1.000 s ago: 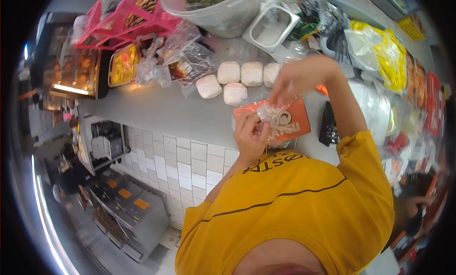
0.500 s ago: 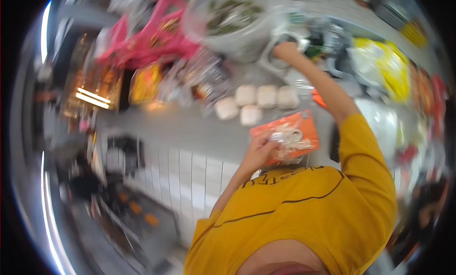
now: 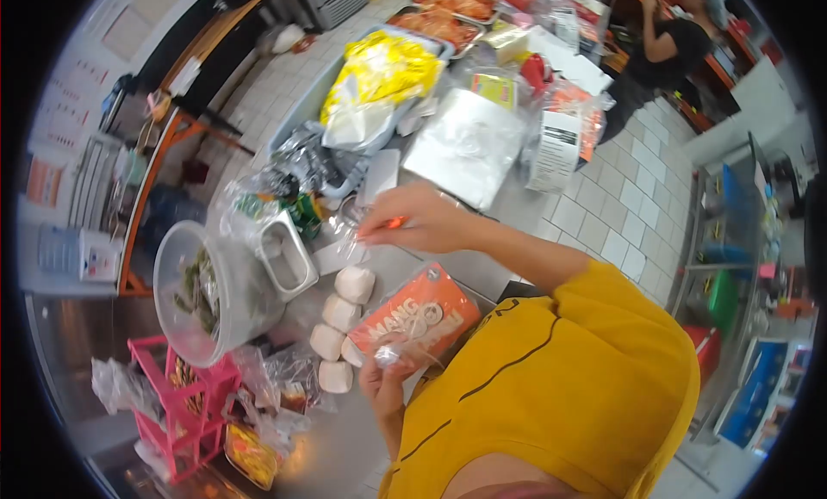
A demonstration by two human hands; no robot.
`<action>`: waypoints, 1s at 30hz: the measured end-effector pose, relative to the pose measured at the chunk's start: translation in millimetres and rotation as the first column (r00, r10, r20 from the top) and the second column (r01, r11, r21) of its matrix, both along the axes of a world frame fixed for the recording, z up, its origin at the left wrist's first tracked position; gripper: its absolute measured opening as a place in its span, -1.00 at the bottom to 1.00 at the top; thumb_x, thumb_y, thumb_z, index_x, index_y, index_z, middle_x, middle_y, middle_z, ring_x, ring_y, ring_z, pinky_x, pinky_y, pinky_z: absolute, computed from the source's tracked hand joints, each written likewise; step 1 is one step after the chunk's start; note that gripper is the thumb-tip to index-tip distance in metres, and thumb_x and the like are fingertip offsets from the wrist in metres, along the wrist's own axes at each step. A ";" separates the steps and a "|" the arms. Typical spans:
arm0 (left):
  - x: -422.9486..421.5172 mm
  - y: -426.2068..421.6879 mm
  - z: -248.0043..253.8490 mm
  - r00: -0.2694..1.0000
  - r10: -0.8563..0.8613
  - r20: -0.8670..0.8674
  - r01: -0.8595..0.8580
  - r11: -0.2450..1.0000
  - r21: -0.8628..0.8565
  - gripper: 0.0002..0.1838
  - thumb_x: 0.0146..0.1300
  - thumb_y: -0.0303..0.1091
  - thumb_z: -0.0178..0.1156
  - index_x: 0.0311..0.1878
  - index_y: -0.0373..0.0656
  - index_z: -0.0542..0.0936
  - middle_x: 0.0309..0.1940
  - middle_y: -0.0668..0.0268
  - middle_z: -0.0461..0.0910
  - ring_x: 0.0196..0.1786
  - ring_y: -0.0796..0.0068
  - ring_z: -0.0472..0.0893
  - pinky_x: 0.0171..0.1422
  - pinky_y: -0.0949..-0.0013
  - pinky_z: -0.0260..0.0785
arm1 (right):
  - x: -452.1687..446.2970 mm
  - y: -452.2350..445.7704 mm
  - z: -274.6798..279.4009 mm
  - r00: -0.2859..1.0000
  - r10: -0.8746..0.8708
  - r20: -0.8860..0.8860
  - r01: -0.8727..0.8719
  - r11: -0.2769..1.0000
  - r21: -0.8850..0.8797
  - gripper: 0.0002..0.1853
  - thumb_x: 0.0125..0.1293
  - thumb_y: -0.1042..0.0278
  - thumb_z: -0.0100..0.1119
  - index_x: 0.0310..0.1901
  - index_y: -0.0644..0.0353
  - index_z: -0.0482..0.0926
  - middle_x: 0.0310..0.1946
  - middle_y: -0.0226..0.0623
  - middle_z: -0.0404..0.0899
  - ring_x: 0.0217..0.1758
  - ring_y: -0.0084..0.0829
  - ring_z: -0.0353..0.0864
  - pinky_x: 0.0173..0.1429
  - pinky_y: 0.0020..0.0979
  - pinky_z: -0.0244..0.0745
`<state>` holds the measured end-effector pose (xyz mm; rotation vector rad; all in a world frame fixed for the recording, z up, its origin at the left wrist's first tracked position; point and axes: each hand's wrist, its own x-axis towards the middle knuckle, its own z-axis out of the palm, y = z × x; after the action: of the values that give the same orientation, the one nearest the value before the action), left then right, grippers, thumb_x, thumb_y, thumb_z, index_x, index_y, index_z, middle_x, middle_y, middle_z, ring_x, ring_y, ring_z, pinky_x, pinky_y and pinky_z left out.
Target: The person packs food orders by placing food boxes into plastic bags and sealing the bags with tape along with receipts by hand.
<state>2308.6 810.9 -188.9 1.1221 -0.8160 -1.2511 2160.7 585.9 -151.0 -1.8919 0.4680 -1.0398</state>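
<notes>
My left hand point(image 3: 385, 383) is closed around a bunched, shiny piece of clear plastic point(image 3: 389, 354), at the near edge of an orange pack point(image 3: 431, 301) printed "MANGO". Farther along the counter, my right hand point(image 3: 418, 216) is closed, its thumb and fingers around the orange handle point(image 3: 396, 223) of what looks like a knife. A pale flat strip, possibly its blade point(image 3: 336, 256), extends past the fingertips, partly under clear film. Between the hands sit several white rounded blocks point(image 3: 343, 312). A steel container point(image 3: 289, 258) stands just beyond them.
A clear tub point(image 3: 226, 348) holds green pods or vegetables. Left of me are a pink plastic basket point(image 3: 194, 404) and a yellow packet point(image 3: 251, 456). Ahead are a blue-grey crate point(image 3: 306, 111) with a yellow bag point(image 3: 383, 68) and white plastic bags point(image 3: 469, 146). Another person point(image 3: 668, 51) stands far right.
The view has swung to the right. My right hand has left the steel container and come to the orange handle. My left hand stays by the orange pack.
</notes>
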 end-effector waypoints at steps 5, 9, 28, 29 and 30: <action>13.1 -60.3 45.7 0.995 -0.074 0.073 0.090 0.964 -0.248 -0.55 0.27 -0.05 0.11 -0.33 -0.39 0.50 -0.36 0.05 0.54 -0.47 0.54 0.51 -0.41 0.58 0.35 | -197.1 28.2 -5.3 0.678 -0.713 -0.181 0.735 0.658 0.162 -0.87 0.22 0.40 0.15 -0.25 0.24 0.60 -0.34 -0.44 0.59 -0.28 -0.64 0.48 -0.16 -0.57 0.36; -18.7 -149.7 83.5 0.941 -0.190 0.281 0.321 0.764 -0.560 -0.55 0.28 -0.08 0.07 -0.39 -0.39 0.49 -0.32 -0.02 0.50 -0.41 0.52 0.44 -0.39 0.56 0.25 | -287.0 48.2 -13.5 0.382 -0.924 0.018 0.852 0.360 0.380 -0.86 0.25 0.40 0.12 -0.22 0.26 0.58 -0.34 -0.46 0.58 -0.28 -0.64 0.46 -0.15 -0.60 0.32; -298.1 -382.9 40.1 0.352 0.006 0.936 0.584 0.780 -0.225 -0.74 0.06 -0.31 0.28 -0.21 -0.23 0.56 -0.22 0.21 0.56 -0.08 0.33 0.48 -0.03 0.30 0.25 | -358.1 -90.5 -84.6 0.734 -0.640 0.227 0.417 0.688 0.593 -0.81 0.37 0.35 -0.10 -0.07 0.21 0.41 0.00 -0.18 0.52 0.02 -0.46 0.48 0.09 -0.44 0.37; -313.2 -381.4 31.0 0.348 -0.012 0.937 0.577 0.791 -0.204 -0.74 0.06 -0.31 0.28 -0.21 -0.23 0.56 -0.22 0.21 0.56 -0.08 0.33 0.48 -0.03 0.30 0.25 | -360.5 -94.0 -87.6 0.739 -0.639 0.216 0.408 0.678 0.611 -0.81 0.37 0.35 -0.10 -0.07 0.21 0.41 0.00 -0.18 0.52 0.02 -0.46 0.48 0.09 -0.44 0.37; -329.4 -379.8 20.8 0.268 0.034 0.963 0.559 0.808 -0.184 -0.67 0.01 -0.29 0.31 -0.17 -0.25 0.56 -0.22 0.18 0.56 -0.03 0.27 0.45 0.06 0.26 0.22 | -364.6 -98.6 -90.3 0.730 -0.632 0.261 0.329 0.659 0.677 -0.82 0.38 0.34 -0.12 -0.08 0.20 0.40 0.00 -0.19 0.53 0.02 -0.49 0.47 0.12 -0.43 0.34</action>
<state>1979.2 431.1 -168.2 1.2445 -2.2346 -0.3765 1796.1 487.3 -241.4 -0.8879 0.9309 -1.4624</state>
